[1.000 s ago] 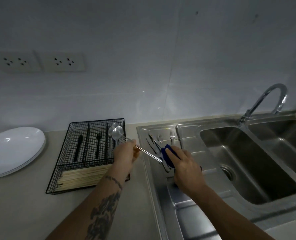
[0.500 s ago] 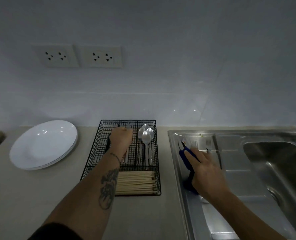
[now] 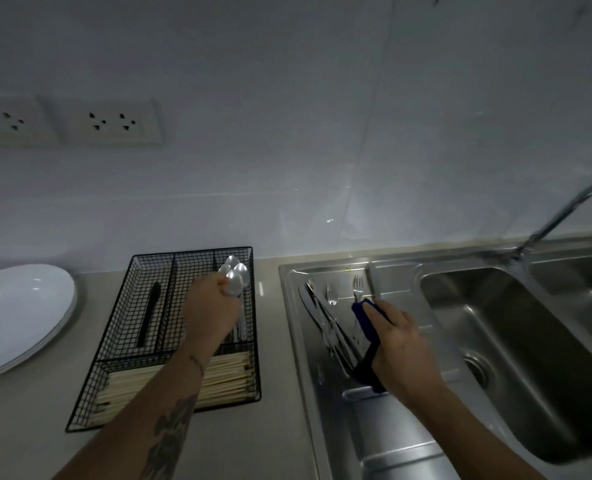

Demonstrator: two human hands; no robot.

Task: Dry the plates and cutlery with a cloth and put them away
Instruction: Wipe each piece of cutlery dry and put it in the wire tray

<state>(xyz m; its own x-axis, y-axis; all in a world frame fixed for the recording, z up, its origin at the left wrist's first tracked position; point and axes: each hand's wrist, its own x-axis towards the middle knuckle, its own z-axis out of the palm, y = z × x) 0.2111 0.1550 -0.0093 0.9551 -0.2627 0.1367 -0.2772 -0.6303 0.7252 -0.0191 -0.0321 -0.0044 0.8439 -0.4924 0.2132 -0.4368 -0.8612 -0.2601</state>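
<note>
Your left hand (image 3: 211, 311) is over the wire tray (image 3: 121, 344) on the counter, left of the sink. It sits at the spoon compartment, fingers curled just below the spoons (image 3: 235, 277). Whether they grip a spoon handle or have let go, you cannot tell from here.

Your right hand (image 3: 396, 344) is on the draining board just right of the tray, fingers wrapped round the blue cloth (image 3: 365, 318). Its far end touches the handle of a fork (image 3: 358, 285). A second fork (image 3: 331, 294) and the knives (image 3: 317, 317) lie between that fork and the tray.

All of it lies lengthwise away from you, fork tines and knife tips toward the wall, handles toward you. The knives slant a little, handles toward the basin.

Expect these pieces to be light, stiff and slippery if wet, likely to skate on the steel. Pinch the fork by its handle through the cloth, away from the tines. The plates (image 3: 17, 306), stacked left of the tray, are breakable.
</note>
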